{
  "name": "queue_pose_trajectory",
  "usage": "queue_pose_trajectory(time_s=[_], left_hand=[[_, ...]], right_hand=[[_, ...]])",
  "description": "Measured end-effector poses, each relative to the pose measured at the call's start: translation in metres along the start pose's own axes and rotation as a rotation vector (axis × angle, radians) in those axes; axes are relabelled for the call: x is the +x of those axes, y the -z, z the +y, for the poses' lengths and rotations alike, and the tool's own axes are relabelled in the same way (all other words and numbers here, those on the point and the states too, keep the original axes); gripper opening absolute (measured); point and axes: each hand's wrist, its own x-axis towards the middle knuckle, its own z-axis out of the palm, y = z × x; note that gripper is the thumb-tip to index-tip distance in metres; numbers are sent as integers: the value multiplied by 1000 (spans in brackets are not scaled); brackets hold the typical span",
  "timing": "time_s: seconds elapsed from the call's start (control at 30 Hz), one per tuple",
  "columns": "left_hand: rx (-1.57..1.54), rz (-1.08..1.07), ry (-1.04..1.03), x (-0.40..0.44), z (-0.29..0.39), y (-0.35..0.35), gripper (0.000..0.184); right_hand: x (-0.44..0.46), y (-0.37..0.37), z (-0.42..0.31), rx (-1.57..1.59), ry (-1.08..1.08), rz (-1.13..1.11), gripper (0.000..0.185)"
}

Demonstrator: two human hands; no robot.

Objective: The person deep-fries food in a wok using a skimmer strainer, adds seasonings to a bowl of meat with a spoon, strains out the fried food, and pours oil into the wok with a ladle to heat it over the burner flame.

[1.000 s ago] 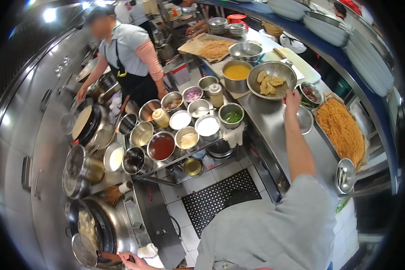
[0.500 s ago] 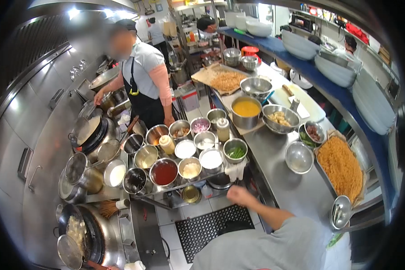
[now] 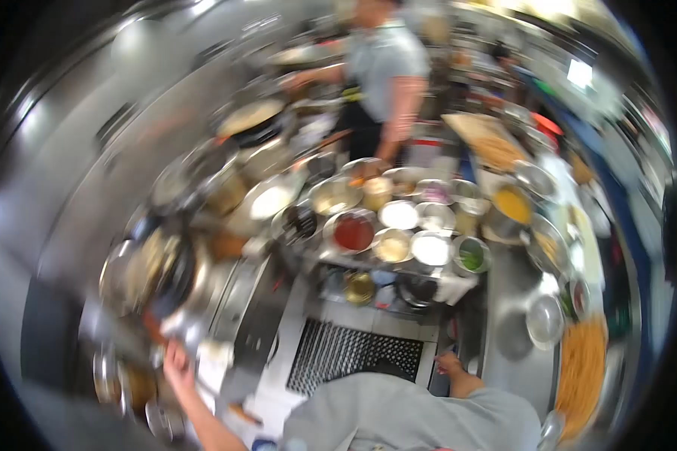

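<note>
Our right hand [image 3: 449, 364] has moved beside the mat [image 3: 353, 353], fingers too blurry to tell. Our left hand [image 3: 177, 362] squeezes its fingers round the strainer handle [image 3: 154, 328].

Sauce pot [image 3: 353, 231] btwn wok [image 3: 174, 274] & colander [image 3: 547, 244].

Blur smears the strainer [image 3: 119, 278] and wok [image 3: 177, 276]; the top edge crops a co-worker [image 3: 387, 71].

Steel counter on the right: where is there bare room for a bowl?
Bare steel lies left of the shiny bowl, nearer than the yellow liquid. The right edge, with orange food, and the far end are crowded.
</note>
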Motion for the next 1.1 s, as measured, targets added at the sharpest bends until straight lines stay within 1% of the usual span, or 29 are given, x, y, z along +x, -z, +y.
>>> queue_pose_trajectory(time_s=[0.03, 0.07, 0.1, 0.13, 0.17, 0.2, 0.23, 0.3, 0.37, 0.4, 0.47, 0.5, 0.53, 0.6, 0.63, 0.7, 0.77, 0.83, 0.87, 0.97, 1.1], left_hand=[[-3, 61, -4, -3, 2, -3, 16], [33, 45, -22, -2, 7, -3, 18], [125, 101, -52, -6, 12, -9, 20], [216, 124, -112, -8, 18, -9, 19], [153, 145, -102, -10, 26, -12, 19], [165, 87, -132, -9, 33, -7, 17], [188, 172, -167, -8, 40, -9, 14], [298, 267, -216, -9, 54, -17, 10], [512, 325, -263, -3, 70, -12, 9], [617, 386, -278, 1, 77, -11, 7], [824, 502, -301, 9, 89, -7, 5], [873, 519, -308, 16, 95, -5, 5], [923, 535, -313, 22, 99, -2, 6], [1006, 599, -294, 41, 105, 3, 11], [1003, 544, -226, 55, 108, 11, 11], [991, 430, -93, 81, 115, 21, 12], [623, 374, 1, 95, 111, 9, 7], [211, 338, 93, 102, 106, -6, 6], [118, 250, 133, 105, 103, -11, 9], [-230, 131, 202, 120, 91, -7, 9], [-292, 60, 213, 103, 73, -27, 8]], right_hand=[[-3, 6, -20, 109, 11, 45, 33], [13, 14, -30, 180, 5, 53, 35], [45, 21, -37, 260, -4, 58, 40], [51, 24, -58, 496, 147, 34, 38], [49, 31, -75, 760, 278, 5, 37], [46, 35, -101, 899, 346, 48, 32], [39, 37, -129, 1058, 408, 104, 27], [44, 51, -165, 1125, 393, 81, 17], [60, 59, -181, 956, 467, 129, 15], [61, 59, -187, 958, 473, 159, 18], [57, 58, -183, 858, 452, 131, 20], [55, 58, -183, 809, 443, 117, 21], [51, 52, -174, 654, 415, 192, 21], [49, 37, -149, 443, 362, 149, 17], [47, 32, -133, 338, 332, 127, 16], [38, 21, -104, 200, 207, 0, 12], [25, 4, -74, 261, 92, 48, 10], [28, -5, -41, 227, 53, -34, 10], [32, -8, -28, 210, 32, -74, 10], [3, -13, -15, 126, 73, -122, 11], [-16, -12, -15, 157, 49, -82, 11]])
